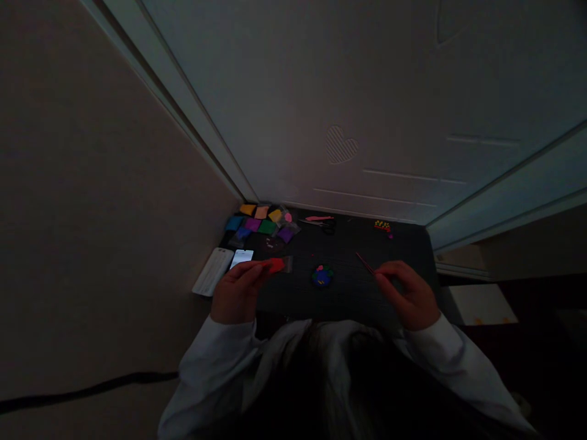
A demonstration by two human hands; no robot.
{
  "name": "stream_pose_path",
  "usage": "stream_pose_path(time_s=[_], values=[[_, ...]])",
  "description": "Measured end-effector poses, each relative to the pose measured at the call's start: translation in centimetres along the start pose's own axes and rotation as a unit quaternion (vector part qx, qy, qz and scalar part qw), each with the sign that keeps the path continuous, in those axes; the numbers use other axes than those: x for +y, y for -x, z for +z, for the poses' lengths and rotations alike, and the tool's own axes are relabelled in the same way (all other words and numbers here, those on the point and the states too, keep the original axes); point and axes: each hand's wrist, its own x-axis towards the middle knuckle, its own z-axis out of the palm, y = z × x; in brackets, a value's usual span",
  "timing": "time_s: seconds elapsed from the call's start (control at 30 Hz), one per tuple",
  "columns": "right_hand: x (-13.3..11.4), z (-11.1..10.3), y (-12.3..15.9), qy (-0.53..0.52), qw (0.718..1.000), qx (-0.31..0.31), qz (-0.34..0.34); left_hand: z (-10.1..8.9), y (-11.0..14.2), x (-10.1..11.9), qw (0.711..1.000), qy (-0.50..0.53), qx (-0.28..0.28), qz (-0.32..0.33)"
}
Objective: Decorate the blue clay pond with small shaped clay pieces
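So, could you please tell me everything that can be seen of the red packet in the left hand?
The red packet is small and bright red, with a clear end on its right that looks like thin plastic. The left hand pinches its other end. It lies roughly sideways in the view, seemingly held above the dark table, to the left of the round blue piece. In this dim light, whether it is open cannot be told.

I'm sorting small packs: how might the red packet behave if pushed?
The red packet probably flexes, since its clear end looks like thin film. It seems light for its size, as the left hand holds it by one end.
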Motion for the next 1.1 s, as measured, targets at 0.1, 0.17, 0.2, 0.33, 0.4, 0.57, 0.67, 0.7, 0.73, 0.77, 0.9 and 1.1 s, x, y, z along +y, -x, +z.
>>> stream_pose_path(time_s=[0.1, 0.17, 0.2, 0.33, 0.4, 0.57, 0.67, 0.7, 0.73, 0.77, 0.9, 1.1], values=[[1.0, 0.5, 0.6, -0.001, 1.000, -0.004, 0.013, -0.8, -0.9, -0.8, 1.000, -0.006, 0.012, -0.005], [1.4, 1.2, 0.6, -0.005, 1.000, -0.010, 0.016, -0.9, -1.4, -1.9, 1.000, -0.016, 0.006, -0.019], [1.4, 1.8, 0.6, -0.007, 1.000, -0.014, 0.015, -0.7, -1.5, -2.6, 0.999, -0.022, -0.001, -0.028], [0.9, 4.3, 0.4, -0.021, 0.998, -0.054, -0.014, 1.4, -0.5, -5.6, 0.990, -0.072, -0.081, -0.089], [0.5, 5.5, 0.4, -0.033, 0.996, -0.077, -0.039, 2.7, 0.3, -6.8, 0.977, -0.097, -0.141, -0.126], [0.4, 6.7, 0.8, -0.049, 0.992, -0.094, -0.072, 4.0, 1.1, -8.5, 0.951, -0.128, -0.225, -0.170], [0.7, 6.8, 0.9, -0.046, 0.993, -0.092, -0.062, 3.7, 0.8, -9.0, 0.941, -0.157, -0.246, -0.172], [0.9, 6.8, 0.9, -0.046, 0.993, -0.092, -0.054, 3.5, 0.6, -9.1, 0.938, -0.170, -0.251, -0.169], [1.0, 6.9, 0.9, -0.047, 0.994, -0.094, -0.043, 3.4, 0.3, -9.3, 0.935, -0.184, -0.255, -0.166], [1.3, 6.9, 0.8, -0.047, 0.994, -0.096, -0.030, 3.2, -0.2, -9.5, 0.932, -0.202, -0.256, -0.160], [3.8, 7.6, 0.9, -0.034, 0.991, -0.111, 0.059, 2.6, -4.2, -10.1, 0.919, -0.304, -0.221, -0.121], [12.1, 10.3, 3.5, 0.007, 0.953, -0.172, 0.250, 3.0, -11.2, -12.5, 0.867, -0.465, -0.165, -0.070]])
